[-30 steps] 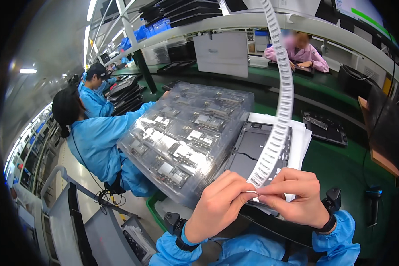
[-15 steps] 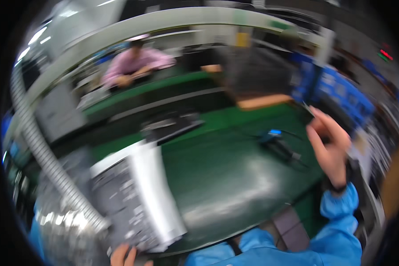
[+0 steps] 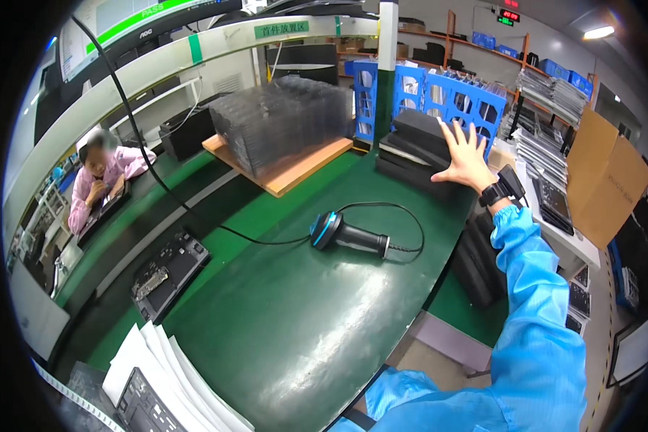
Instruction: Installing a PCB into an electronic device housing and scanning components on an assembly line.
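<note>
My right hand (image 3: 465, 154) reaches out flat, fingers spread, onto a stack of black foam trays (image 3: 417, 147) at the far right of the green table (image 3: 295, 324). Nothing is held in it. A blue sleeve and a black wrist strap cover that arm. My left hand is out of the picture. A black handheld scanner (image 3: 349, 235) with a blue ring lies on the table between me and the stack, its cable curling beside it.
A pile of clear plastic trays (image 3: 281, 119) sits on a wooden board. Blue crates (image 3: 446, 97) stand behind the black stack. White sheets (image 3: 173, 374) and a dark circuit unit (image 3: 167, 273) lie at lower left. A seated person (image 3: 104, 176) works at the left. A cardboard box (image 3: 608, 176) stands at the right.
The view has swung right from the tray and white strip. My right hand, raised in the air half a second ago, now rests on the black tray stack. The left hand has left the view.
</note>
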`<control>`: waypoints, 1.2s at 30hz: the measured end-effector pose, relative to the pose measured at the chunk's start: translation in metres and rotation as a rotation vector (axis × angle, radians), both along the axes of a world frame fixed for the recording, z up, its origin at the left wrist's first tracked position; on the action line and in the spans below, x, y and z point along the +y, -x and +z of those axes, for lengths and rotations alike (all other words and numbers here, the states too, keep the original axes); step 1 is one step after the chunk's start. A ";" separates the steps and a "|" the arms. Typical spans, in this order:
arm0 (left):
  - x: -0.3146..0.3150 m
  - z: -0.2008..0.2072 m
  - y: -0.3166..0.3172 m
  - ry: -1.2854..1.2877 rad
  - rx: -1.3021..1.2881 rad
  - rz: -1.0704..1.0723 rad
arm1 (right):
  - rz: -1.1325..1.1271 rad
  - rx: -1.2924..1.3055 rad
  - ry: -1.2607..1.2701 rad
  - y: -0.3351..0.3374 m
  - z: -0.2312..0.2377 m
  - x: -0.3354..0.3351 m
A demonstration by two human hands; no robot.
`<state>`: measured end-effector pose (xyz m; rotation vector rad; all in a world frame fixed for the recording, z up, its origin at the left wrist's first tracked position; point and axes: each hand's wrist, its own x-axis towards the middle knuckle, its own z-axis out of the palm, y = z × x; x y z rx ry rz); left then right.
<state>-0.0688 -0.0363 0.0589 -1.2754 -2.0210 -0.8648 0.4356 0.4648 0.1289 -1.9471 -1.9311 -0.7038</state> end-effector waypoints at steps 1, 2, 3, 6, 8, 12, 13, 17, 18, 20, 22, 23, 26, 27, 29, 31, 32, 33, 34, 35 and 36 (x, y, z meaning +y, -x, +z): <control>0.001 0.003 -0.001 0.053 0.011 0.074 | 0.076 -0.118 -0.012 0.009 -0.005 -0.001; 0.001 0.006 0.001 0.059 0.012 0.083 | 0.182 -0.197 0.022 0.017 -0.018 -0.001; 0.004 0.008 0.002 0.075 -0.016 0.046 | 0.189 -0.289 0.008 0.019 -0.028 0.004; 0.005 0.010 0.001 0.105 -0.054 -0.004 | 0.080 -0.144 -0.043 0.007 -0.031 0.030; 0.002 0.008 0.009 0.123 -0.061 -0.023 | 0.013 -0.008 -0.057 -0.005 -0.011 0.037; 0.000 -0.004 0.011 0.082 -0.058 -0.016 | -0.067 -0.026 0.120 -0.011 -0.001 0.047; 0.003 -0.007 0.010 0.041 -0.049 -0.010 | -0.048 -0.050 0.201 -0.012 -0.001 0.051; 0.014 -0.006 0.010 0.026 -0.020 -0.016 | 0.025 -0.092 0.172 -0.024 0.000 0.053; 0.013 -0.007 0.011 0.027 -0.008 -0.017 | 0.060 -0.086 0.166 -0.028 0.004 0.051; 0.012 -0.009 0.013 0.019 0.000 -0.013 | 0.128 -0.068 0.198 -0.025 0.003 0.053; 0.013 -0.008 0.014 0.019 -0.009 -0.024 | 0.298 0.079 0.189 -0.038 0.005 0.056; 0.015 -0.008 0.013 0.022 -0.010 -0.039 | 0.413 0.219 0.177 -0.048 0.008 0.060; 0.011 -0.004 0.013 0.044 -0.041 -0.057 | 0.255 0.189 0.215 -0.049 0.025 0.053; 0.007 -0.003 0.013 0.048 -0.043 -0.023 | 0.264 0.170 0.226 -0.050 0.028 0.058; 0.006 -0.001 0.015 0.066 -0.051 -0.065 | 0.358 0.221 0.207 -0.059 0.030 0.054; 0.004 0.003 0.016 0.048 -0.036 -0.027 | 0.345 0.370 0.242 -0.071 0.038 0.057; 0.002 0.002 0.020 -0.031 -0.033 -0.031 | 0.437 0.280 0.159 -0.075 0.035 0.064; -0.003 0.000 0.021 -0.111 -0.025 -0.035 | 0.530 0.195 0.066 -0.083 0.032 0.074; -0.006 0.000 0.019 -0.121 -0.028 0.061 | 0.518 0.281 0.097 -0.094 0.029 0.084; -0.011 0.001 0.018 -0.129 -0.051 0.076 | 0.507 0.366 0.130 -0.102 0.028 0.095; -0.013 -0.007 0.010 -0.287 -0.303 0.198 | 0.454 0.363 0.211 -0.108 0.033 0.104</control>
